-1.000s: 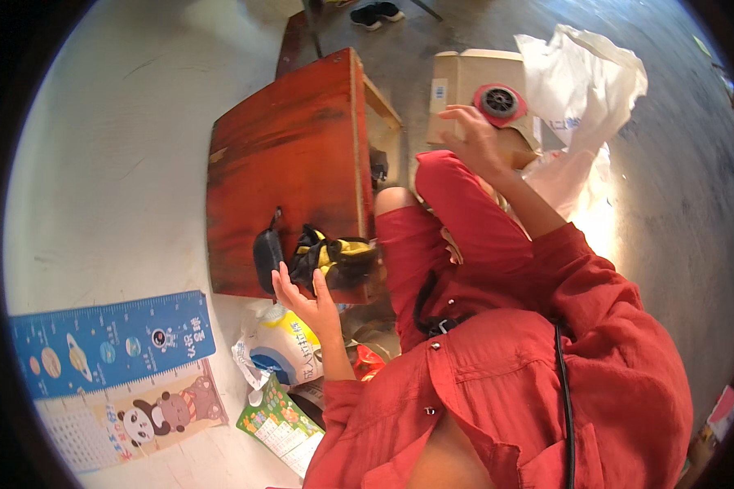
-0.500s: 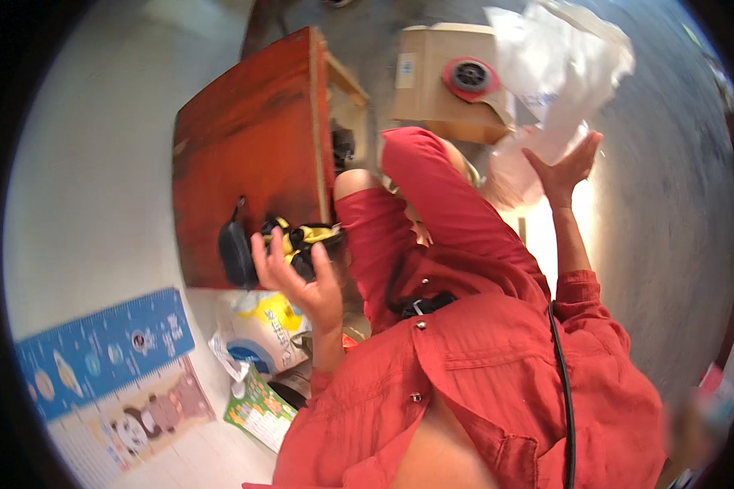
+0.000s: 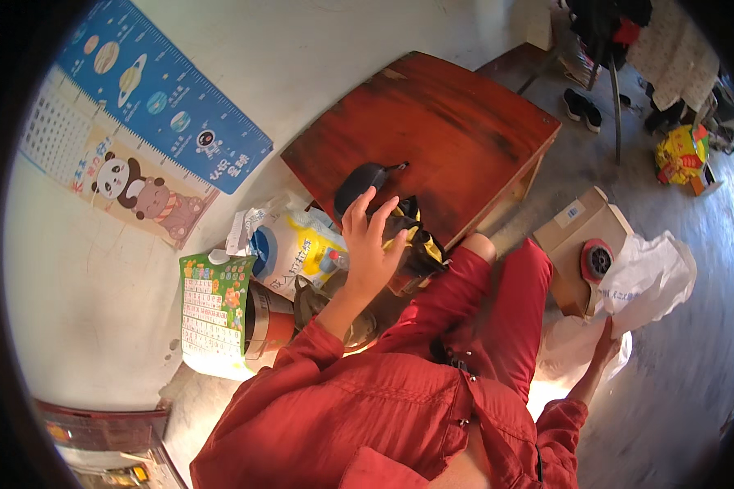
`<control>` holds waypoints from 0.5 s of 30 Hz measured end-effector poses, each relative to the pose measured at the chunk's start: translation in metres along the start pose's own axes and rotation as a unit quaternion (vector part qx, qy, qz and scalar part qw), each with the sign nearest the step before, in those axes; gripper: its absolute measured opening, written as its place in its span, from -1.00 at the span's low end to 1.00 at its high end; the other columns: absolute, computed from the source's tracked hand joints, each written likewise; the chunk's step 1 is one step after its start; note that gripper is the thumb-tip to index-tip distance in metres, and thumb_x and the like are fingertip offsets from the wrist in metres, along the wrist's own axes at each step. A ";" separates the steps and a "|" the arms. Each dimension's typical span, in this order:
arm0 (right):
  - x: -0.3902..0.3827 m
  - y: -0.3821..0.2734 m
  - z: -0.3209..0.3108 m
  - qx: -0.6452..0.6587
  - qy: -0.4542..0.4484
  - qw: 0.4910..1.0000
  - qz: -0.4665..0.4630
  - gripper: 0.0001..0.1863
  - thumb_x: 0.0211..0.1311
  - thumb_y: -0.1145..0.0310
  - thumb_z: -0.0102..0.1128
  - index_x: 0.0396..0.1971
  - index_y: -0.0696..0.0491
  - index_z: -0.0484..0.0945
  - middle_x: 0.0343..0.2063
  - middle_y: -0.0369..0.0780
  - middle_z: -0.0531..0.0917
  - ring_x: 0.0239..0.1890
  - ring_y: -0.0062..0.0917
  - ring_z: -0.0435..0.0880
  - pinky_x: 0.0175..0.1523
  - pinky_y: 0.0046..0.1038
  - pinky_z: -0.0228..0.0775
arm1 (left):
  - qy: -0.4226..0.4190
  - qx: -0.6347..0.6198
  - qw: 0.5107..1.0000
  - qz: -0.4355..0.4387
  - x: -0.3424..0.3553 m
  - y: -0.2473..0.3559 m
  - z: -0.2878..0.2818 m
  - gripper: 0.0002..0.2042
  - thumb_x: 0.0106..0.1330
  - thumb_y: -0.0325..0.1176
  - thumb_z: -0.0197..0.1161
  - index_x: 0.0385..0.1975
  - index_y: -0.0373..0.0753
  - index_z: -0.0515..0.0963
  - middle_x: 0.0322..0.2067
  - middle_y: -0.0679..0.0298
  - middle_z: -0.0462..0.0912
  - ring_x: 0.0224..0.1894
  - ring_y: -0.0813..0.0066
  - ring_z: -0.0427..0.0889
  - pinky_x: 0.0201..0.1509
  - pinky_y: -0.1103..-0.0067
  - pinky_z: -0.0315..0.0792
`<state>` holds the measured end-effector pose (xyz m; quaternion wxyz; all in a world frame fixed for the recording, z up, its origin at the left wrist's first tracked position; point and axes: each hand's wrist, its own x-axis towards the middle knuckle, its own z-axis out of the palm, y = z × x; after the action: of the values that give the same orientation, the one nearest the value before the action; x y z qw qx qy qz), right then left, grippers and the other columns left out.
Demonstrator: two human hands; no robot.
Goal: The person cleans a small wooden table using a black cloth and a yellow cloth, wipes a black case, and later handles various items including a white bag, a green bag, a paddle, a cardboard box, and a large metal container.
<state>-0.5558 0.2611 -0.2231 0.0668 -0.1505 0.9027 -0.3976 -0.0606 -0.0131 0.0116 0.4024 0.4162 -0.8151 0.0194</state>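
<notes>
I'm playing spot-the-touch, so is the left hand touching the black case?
Cannot tell. In the head view, the left hand overlaps the edge of the black case, hiding any contact or gap between them.

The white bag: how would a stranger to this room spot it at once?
Find the big red-brown wooden table, then look right and down to the brown cardboard box on the grey floor. The white bag sits crumpled at the box's right edge, with the person's right hand at its lower side. Unlike the stiff brown box, it is pale, thin and wrinkled.
</notes>
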 end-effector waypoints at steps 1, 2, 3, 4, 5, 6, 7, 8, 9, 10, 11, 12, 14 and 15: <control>0.007 0.009 0.009 0.004 0.029 0.999 -0.040 -0.26 0.25 -0.24 0.16 0.03 0.22 0.61 -0.04 0.10 0.66 0.02 -0.02 0.63 0.14 -0.19 0.42 | -0.002 0.010 1.000 -0.008 0.003 -0.004 0.003 -0.54 0.19 -0.31 0.34 0.14 -0.15 0.52 0.28 0.03 0.30 0.26 -0.03 0.26 0.34 0.19 0.13; 0.012 0.021 0.010 0.009 0.046 0.998 -0.036 -0.26 0.26 -0.22 0.15 0.05 0.22 0.60 -0.02 0.10 0.65 0.03 -0.02 0.62 0.15 -0.19 0.42 | -0.005 0.020 1.000 -0.015 0.006 -0.010 0.007 -0.55 0.22 -0.28 0.33 0.13 -0.16 0.52 0.28 0.03 0.30 0.26 -0.03 0.26 0.35 0.20 0.12; 0.008 0.024 0.014 0.015 0.057 0.998 -0.033 -0.27 0.28 -0.21 0.14 0.06 0.22 0.59 0.00 0.10 0.64 0.04 -0.02 0.62 0.15 -0.19 0.42 | -0.005 0.031 0.999 -0.024 0.003 -0.019 0.006 -0.55 0.23 -0.26 0.33 0.13 -0.14 0.52 0.27 0.04 0.31 0.26 -0.03 0.27 0.34 0.19 0.12; 0.004 0.023 0.015 0.020 0.069 0.997 -0.031 -0.28 0.29 -0.20 0.14 0.07 0.22 0.58 0.02 0.11 0.63 0.05 -0.02 0.61 0.16 -0.19 0.42 | 0.002 0.030 0.999 -0.033 0.000 -0.027 0.006 -0.54 0.20 -0.27 0.34 0.13 -0.12 0.52 0.27 0.05 0.31 0.25 -0.04 0.27 0.33 0.17 0.14; -0.003 0.023 0.013 0.024 0.063 0.998 0.007 -0.26 0.29 -0.22 0.13 0.05 0.23 0.59 -0.02 0.12 0.64 0.02 -0.01 0.62 0.14 -0.19 0.45 | 0.008 0.029 0.999 -0.042 -0.004 -0.036 0.005 -0.52 0.17 -0.28 0.36 0.13 -0.10 0.52 0.27 0.06 0.31 0.24 -0.05 0.27 0.32 0.16 0.16; -0.011 0.018 0.006 0.026 0.060 0.997 0.044 -0.25 0.29 -0.24 0.11 0.03 0.25 0.60 -0.05 0.14 0.65 -0.01 0.00 0.64 0.11 -0.19 0.47 | 0.016 0.024 0.998 -0.050 -0.006 -0.042 0.007 -0.51 0.14 -0.29 0.37 0.13 -0.08 0.52 0.27 0.06 0.31 0.24 -0.06 0.27 0.31 0.14 0.17; -0.017 0.012 -0.003 0.025 0.061 0.994 0.084 -0.23 0.29 -0.26 0.10 0.02 0.26 0.60 -0.09 0.16 0.66 -0.04 0.01 0.65 0.09 -0.19 0.50 | 0.019 0.015 0.998 -0.056 -0.007 -0.044 0.007 -0.51 0.14 -0.30 0.38 0.13 -0.08 0.52 0.26 0.07 0.32 0.22 -0.06 0.28 0.30 0.17 0.19; -0.019 0.007 -0.005 0.039 0.082 0.993 0.073 -0.22 0.29 -0.26 0.10 0.00 0.28 0.61 -0.10 0.17 0.66 -0.06 0.02 0.66 0.07 -0.18 0.51 | 0.017 0.006 0.997 -0.070 -0.008 -0.044 0.006 -0.52 0.14 -0.31 0.37 0.13 -0.09 0.53 0.25 0.07 0.33 0.22 -0.05 0.29 0.30 0.18 0.20; -0.023 0.006 -0.008 0.051 0.106 0.991 0.066 -0.21 0.29 -0.26 0.11 -0.02 0.30 0.61 -0.11 0.18 0.66 -0.07 0.02 0.66 0.05 -0.17 0.52 | 0.013 -0.007 0.997 -0.082 -0.009 -0.042 0.006 -0.52 0.15 -0.31 0.37 0.12 -0.09 0.53 0.25 0.07 0.33 0.21 -0.05 0.30 0.30 0.18 0.21; -0.031 0.013 -0.013 0.060 0.133 0.987 0.064 -0.21 0.29 -0.27 0.11 -0.03 0.31 0.61 -0.12 0.20 0.66 -0.09 0.03 0.67 0.03 -0.17 0.53 | 0.003 -0.023 0.996 -0.091 -0.012 -0.040 0.009 -0.53 0.15 -0.32 0.37 0.12 -0.09 0.53 0.25 0.06 0.33 0.20 -0.04 0.31 0.29 0.19 0.21; -0.021 0.033 -0.011 0.050 0.151 0.987 -0.010 -0.32 0.36 -0.13 0.12 0.05 0.28 0.57 -0.03 0.12 0.65 -0.04 -0.07 0.66 0.09 -0.27 0.51 | -0.002 -0.036 0.995 -0.088 -0.011 -0.036 0.012 -0.54 0.16 -0.33 0.36 0.12 -0.10 0.54 0.25 0.06 0.33 0.20 -0.04 0.31 0.29 0.20 0.21; -0.050 -0.013 -0.012 0.070 0.160 0.984 0.029 -0.16 0.19 -0.30 0.21 -0.12 0.37 0.62 -0.20 0.18 0.69 -0.14 -0.01 0.69 -0.03 -0.18 0.56 | -0.018 -0.035 0.995 -0.093 -0.020 -0.033 0.008 -0.55 0.16 -0.34 0.36 0.11 -0.10 0.54 0.25 0.06 0.33 0.20 -0.03 0.31 0.29 0.21 0.22; -0.026 0.033 -0.017 -0.059 0.160 0.975 0.141 -0.18 0.11 -0.27 0.32 -0.14 0.36 0.64 -0.22 0.13 0.71 -0.16 -0.06 0.72 -0.05 -0.21 0.58 | -0.037 -0.070 0.994 -0.074 -0.014 -0.014 0.021 -0.56 0.18 -0.35 0.35 0.11 -0.11 0.54 0.25 0.05 0.33 0.21 -0.01 0.31 0.29 0.22 0.22; -0.026 0.040 -0.018 -0.030 0.174 0.976 0.128 -0.21 0.08 -0.24 0.37 -0.16 0.35 0.65 -0.23 0.11 0.72 -0.18 -0.08 0.73 -0.06 -0.23 0.59 | -0.049 -0.082 0.994 -0.059 -0.011 -0.005 0.029 -0.56 0.18 -0.36 0.35 0.11 -0.11 0.54 0.26 0.05 0.33 0.21 0.00 0.31 0.29 0.23 0.22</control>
<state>-0.5442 0.3073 -0.2407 -0.0452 0.0355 0.9236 -0.3790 -0.0721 -0.0191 -0.0169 0.3950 0.4297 -0.8068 -0.0920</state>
